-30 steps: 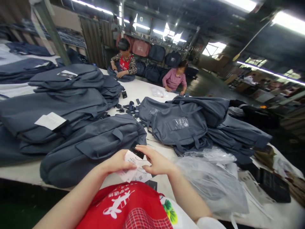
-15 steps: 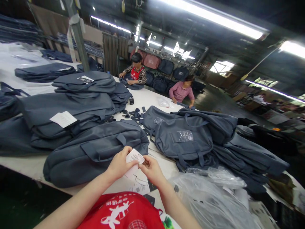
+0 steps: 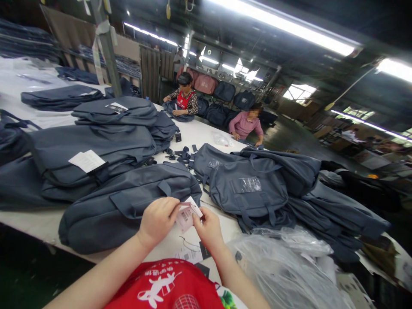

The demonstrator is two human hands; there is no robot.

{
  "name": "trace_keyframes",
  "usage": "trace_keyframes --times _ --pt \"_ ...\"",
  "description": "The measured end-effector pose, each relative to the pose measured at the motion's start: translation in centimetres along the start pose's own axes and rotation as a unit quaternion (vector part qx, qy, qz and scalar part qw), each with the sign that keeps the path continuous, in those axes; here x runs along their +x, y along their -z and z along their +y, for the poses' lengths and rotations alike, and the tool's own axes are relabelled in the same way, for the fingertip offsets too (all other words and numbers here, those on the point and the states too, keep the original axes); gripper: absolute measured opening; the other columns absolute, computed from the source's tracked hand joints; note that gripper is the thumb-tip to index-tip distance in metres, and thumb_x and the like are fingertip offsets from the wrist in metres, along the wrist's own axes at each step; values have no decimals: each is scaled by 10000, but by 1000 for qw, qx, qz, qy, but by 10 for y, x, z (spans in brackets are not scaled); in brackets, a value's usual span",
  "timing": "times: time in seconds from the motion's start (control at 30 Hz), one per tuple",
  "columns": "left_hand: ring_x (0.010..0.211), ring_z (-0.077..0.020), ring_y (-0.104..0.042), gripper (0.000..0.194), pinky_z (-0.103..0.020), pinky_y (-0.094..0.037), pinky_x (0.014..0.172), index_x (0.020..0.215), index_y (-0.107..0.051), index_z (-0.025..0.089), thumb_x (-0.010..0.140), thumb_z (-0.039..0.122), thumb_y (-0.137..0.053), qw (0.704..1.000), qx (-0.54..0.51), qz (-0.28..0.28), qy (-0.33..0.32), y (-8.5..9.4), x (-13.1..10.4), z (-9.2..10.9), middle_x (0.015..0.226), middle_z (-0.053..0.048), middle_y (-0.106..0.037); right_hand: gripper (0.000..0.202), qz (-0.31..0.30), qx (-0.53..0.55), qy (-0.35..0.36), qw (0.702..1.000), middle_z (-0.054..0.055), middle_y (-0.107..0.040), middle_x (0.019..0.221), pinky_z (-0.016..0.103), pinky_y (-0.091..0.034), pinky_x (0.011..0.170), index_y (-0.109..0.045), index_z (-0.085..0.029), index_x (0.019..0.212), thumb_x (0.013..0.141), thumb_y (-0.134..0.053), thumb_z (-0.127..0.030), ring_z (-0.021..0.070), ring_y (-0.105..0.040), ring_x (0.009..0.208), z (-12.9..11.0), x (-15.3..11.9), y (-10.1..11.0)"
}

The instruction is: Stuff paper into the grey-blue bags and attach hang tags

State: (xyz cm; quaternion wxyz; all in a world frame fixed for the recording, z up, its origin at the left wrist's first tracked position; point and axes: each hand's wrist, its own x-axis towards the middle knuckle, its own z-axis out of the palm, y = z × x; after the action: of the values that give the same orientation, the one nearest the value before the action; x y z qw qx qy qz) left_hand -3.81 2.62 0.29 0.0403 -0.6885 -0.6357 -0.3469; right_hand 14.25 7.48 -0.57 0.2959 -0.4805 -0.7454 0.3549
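Note:
Both my hands hold printed white hang tags [image 3: 184, 218] above the table, one showing a barcode. My left hand [image 3: 160, 219] pinches the tags at their upper left edge, with its fingers curled. On the other side, my right hand [image 3: 207, 227] grips them between thumb and fingers. Just beyond my left hand lies a dark blue-grey bag [image 3: 128, 206] with its handle up. Below the hands, a thin black cord [image 3: 190, 245] lies over white and black tags [image 3: 193, 255] near my red apron.
Several blue-grey bags [image 3: 93, 143] are heaped at left. More bags [image 3: 247, 189] lie at right, one with a clear plastic pocket. Clear plastic bags [image 3: 283, 266] cover the near right. Straps and black clips [image 3: 182, 155] lie mid-table. Two co-workers [image 3: 185, 98] stand across the white table [image 3: 206, 131].
The tags have been tilted and opened apart, so a barcode side now shows instead of the printed text. My left hand has turned with its back toward me.

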Motion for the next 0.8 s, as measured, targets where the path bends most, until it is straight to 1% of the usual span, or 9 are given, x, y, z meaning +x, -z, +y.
trace_keyframes --times 0.1,0.2,0.27,0.37,0.47,0.53,0.63,0.7,0.8 --pt "877 -220 -631 134 -337 -510 758 959 -615 168 884 196 -507 992 79 26 -98 -9 -11 11 964 -91 -684 113 -14 106 -51 993 3 -616 674 231 -432 543 -601 -168 804 806 -529 -256 142 -575 584 1 4 -6" --pt "912 -238 -622 125 -336 -539 716 949 -613 156 870 186 -521 985 106 15 -136 -19 -19 17 1060 -121 -661 98 -26 153 -51 987 -10 -613 687 229 -444 558 -596 -169 818 783 -507 -194 136 -569 592 4 5 -12" --pt "916 -240 -617 126 -348 -552 724 943 -609 152 866 183 -513 987 97 2 -132 -22 -20 18 1083 -130 -650 109 -39 148 -26 988 -11 -613 705 228 -439 593 -603 -169 806 791 -495 -176 135 -564 631 4 3 -13" --pt "1030 -255 -586 159 -376 -547 826 984 -597 144 869 193 -498 992 58 -24 -112 -21 -18 16 1176 -150 -608 178 -50 146 5 988 -1 -609 724 231 -424 631 -607 -166 794 865 -466 -247 136 -553 676 4 1 -12" --pt "1128 -277 -541 209 -419 -512 923 1010 -587 145 876 284 -507 994 15 -58 -88 -20 -18 14 1259 -164 -558 278 -56 137 16 989 5 -604 723 231 -405 626 -598 -165 787 922 -408 -317 132 -536 671 4 0 -11" --pt "1137 -290 -538 246 -442 -506 929 1035 -580 146 872 317 -510 994 3 -74 -75 -21 -20 13 1274 -170 -545 304 -61 110 27 992 9 -606 727 231 -394 625 -598 -166 798 937 -388 -336 133 -535 672 5 0 -11" --pt "1105 -290 -560 240 -455 -515 904 1052 -571 160 861 294 -514 994 -13 -92 -57 -21 -23 12 1234 -161 -567 267 -66 42 34 996 12 -616 711 232 -371 598 -607 -167 842 930 -403 -316 135 -542 642 7 -1 -15" --pt "1142 -296 -537 236 -469 -493 939 1037 -564 167 839 293 -537 994 -38 -92 -40 -19 -23 13 1250 -160 -549 232 -65 -5 33 997 19 -631 709 234 -361 587 -613 -169 864 915 -413 -275 139 -554 628 8 -1 -17" --pt "1284 -311 -414 365 -493 -405 1045 1142 -502 146 797 255 -551 994 -86 -64 1 -14 -23 15 1391 -185 -418 230 -65 -46 39 996 37 -651 728 239 -364 597 -611 -173 876 912 -393 -241 152 -581 646 6 -1 -21"
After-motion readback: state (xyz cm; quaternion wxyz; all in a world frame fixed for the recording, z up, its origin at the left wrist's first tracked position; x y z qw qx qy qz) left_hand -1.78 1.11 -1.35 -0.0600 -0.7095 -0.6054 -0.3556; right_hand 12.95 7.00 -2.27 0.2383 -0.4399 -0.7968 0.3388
